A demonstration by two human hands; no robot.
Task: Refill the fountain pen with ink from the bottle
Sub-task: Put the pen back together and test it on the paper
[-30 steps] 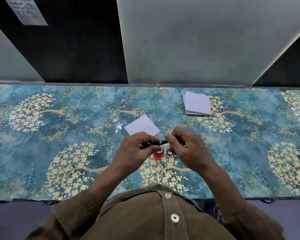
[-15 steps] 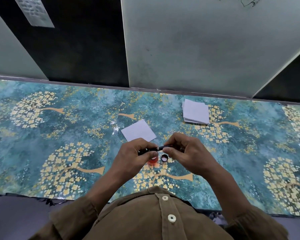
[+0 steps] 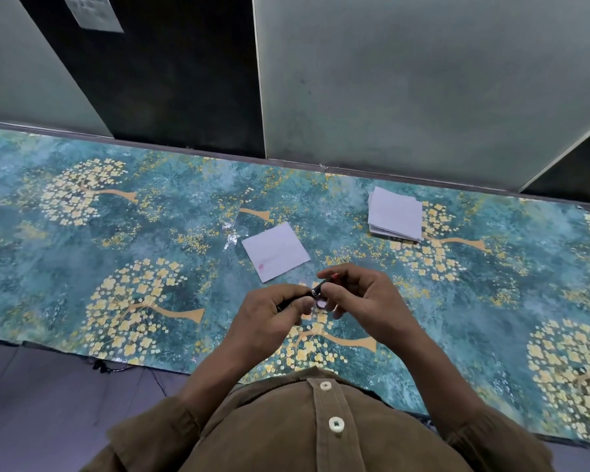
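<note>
A thin black fountain pen is held level just above the table between both hands. My left hand is closed around its barrel. My right hand pinches the pen's far end with thumb and forefinger, its other fingers spread, and a small red bit shows at the fingertips. Below the pen, between the hands, a small round ring-shaped cap or bottle mouth stands on the table. The red ink bottle is hidden behind my left hand.
A single white paper square with a faint red stain lies just beyond the hands. A stack of white papers sits further back on the right. The table carries a teal cloth with yellow trees; a wall stands right behind it.
The view has tilted, so the hands sit lower in the frame. The red ink bottle, visible under the pen before, is now covered by my left hand. My right fingers have spread.
</note>
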